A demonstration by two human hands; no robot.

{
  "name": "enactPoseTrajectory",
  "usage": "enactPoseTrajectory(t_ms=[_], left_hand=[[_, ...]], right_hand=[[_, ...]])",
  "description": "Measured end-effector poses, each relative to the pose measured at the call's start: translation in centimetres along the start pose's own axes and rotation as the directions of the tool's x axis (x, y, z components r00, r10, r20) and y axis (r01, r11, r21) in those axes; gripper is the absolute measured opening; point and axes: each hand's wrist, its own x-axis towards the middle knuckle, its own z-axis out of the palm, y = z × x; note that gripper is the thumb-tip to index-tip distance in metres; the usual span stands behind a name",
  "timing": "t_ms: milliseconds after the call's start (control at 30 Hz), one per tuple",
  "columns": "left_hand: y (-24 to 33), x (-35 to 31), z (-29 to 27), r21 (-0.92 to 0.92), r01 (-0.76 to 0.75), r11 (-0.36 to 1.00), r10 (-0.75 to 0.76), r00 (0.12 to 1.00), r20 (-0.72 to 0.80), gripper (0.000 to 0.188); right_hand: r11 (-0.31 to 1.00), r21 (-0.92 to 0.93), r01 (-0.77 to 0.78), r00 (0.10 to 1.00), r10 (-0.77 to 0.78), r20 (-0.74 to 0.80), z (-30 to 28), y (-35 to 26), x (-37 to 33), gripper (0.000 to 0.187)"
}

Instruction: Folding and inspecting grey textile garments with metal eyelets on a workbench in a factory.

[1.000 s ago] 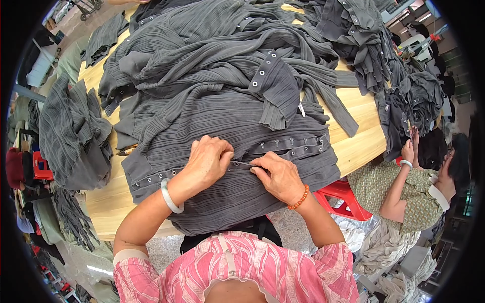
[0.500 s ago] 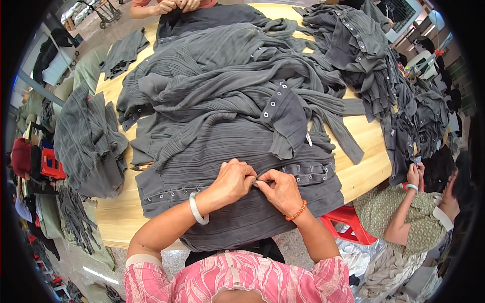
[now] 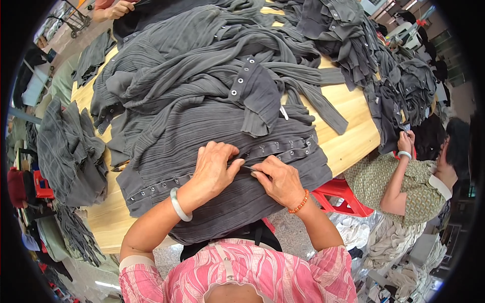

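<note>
Fingers point(image 3: 237, 165) of the left hand point(image 3: 214, 169) and the right hand point(image 3: 278, 179): closed in a pinch on the snap band point(image 3: 283, 149) of the grey ribbed garment point(image 3: 212, 131), meeting at its middle. Garment lies flat at the table's point(image 3: 353, 146) near edge. Progress, judged: work is at mid-band; snaps at 3 and 8 o'clock of the hands stand unjoined. At 12 o'clock, a heap of grey garments point(image 3: 202, 65). At 9 o'clock, a smaller pile point(image 3: 68, 151). At 3 o'clock, a seated co-worker point(image 3: 409, 182).

Grey pleated fabric garment with snap-stud band point(image 3: 212, 202) lies at near edge of pale wooden table point(image 3: 353, 146), both hands on its band. Heap of grey pleated garments point(image 3: 202, 65) behind it. Red plastic stool point(image 3: 343, 194) right, below table edge.
</note>
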Motion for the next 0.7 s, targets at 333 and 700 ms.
enactPoseTrajectory(t_ms=[333, 700], left_hand=[[0.3, 1.5, 2.3, 0.035, 0.008, 0.999, -0.009, 0.999, 0.035, 0.009], [0.1, 2.0, 1.3, -0.080, 0.085, 0.993, -0.067, 0.978, 0.196, 0.012]], right_hand=[[0.985, 0.124, -0.122, 0.990, 0.129, -0.056, 0.9, 0.3, 1.5, 0.014], [0.967, 0.183, -0.175, 0.984, 0.178, 0.001, 0.9, 1.8, 2.8, 0.023]])
